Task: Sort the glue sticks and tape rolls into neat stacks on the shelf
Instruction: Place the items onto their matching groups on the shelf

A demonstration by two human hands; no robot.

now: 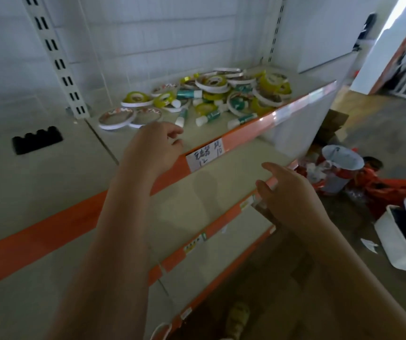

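Head view looks down along two bare forearms reaching toward a run of shelves with orange front edges. Nearest, the right hand (292, 195) hangs over the front of a lower shelf (221, 173), fingers loosely spread and relaxed, holding nothing. A little farther on, the left hand (155, 146) sits above the front edge of the upper shelf (204, 133), its fingers curled inward with nothing visible between them; it is near the closest tape rolls but apart from them. Just beside that hand, on the orange edge strip, is a white handwritten label (206, 155). Beyond the left hand lies a jumbled pile: flat white-rimmed tape rolls (117, 117) lie closest at the left end, side by side, and yellow-green tape rolls (138, 98) sit behind them and across the heap. Mixed among them are glue sticks (209, 117) with teal bodies and white caps, lying on their sides at various angles, some near the shelf's front edge. Nothing here is stacked neatly. To the left, on the neighbouring shelf section, lies a black ridged object (37, 139). Off to the right, on the floor, stand a white bucket (341, 168) and a white bin (405, 239), with orange cloth between them.
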